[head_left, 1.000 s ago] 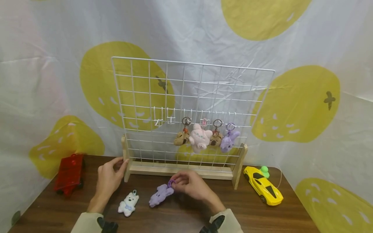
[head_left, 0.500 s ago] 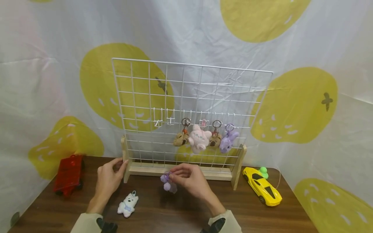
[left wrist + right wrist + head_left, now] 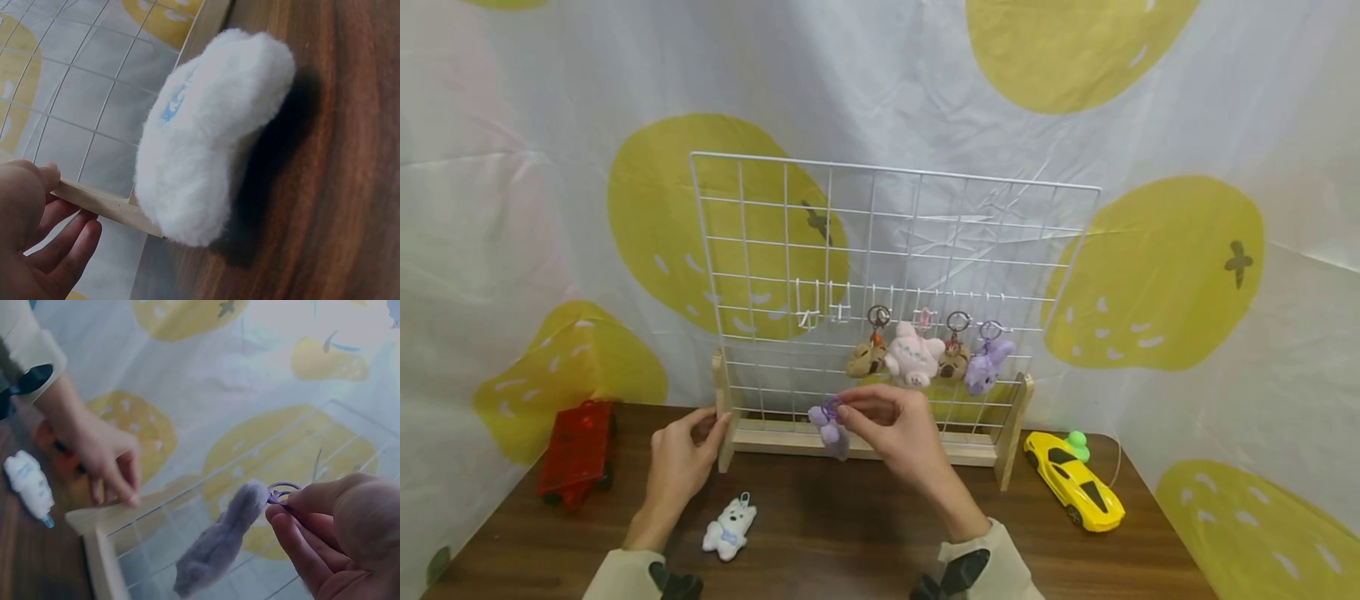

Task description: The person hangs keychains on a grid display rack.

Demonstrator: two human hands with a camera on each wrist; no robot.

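My right hand (image 3: 901, 429) pinches the purple ring (image 3: 282, 491) of a plush keychain between thumb and fingertips. The purple plush keychain (image 3: 829, 432) dangles from it in front of the rack's lower bar. My left hand (image 3: 682, 454) grips the left wooden upright (image 3: 103, 205) of the white wire grid rack (image 3: 895, 175), thumb on one side and fingers on the other. A white plush dog keychain (image 3: 730, 527) with a blue bow lies on the table, close to the left wrist. Two white hooks (image 3: 807, 315) on the rack's left carry nothing.
On hooks to the right hang a brown plush (image 3: 867, 360), a pink plush (image 3: 914, 354), another brown plush (image 3: 953, 362) and a purple plush (image 3: 988, 367). A red toy vehicle (image 3: 577, 450) stands at far left. A yellow toy car (image 3: 1075, 483) and a green item (image 3: 1078, 446) stand at right.
The right hand has lifted the purple plush keychain off the table and raised it toward the rack; it now hangs by its ring. The left hand has stayed on the upright.
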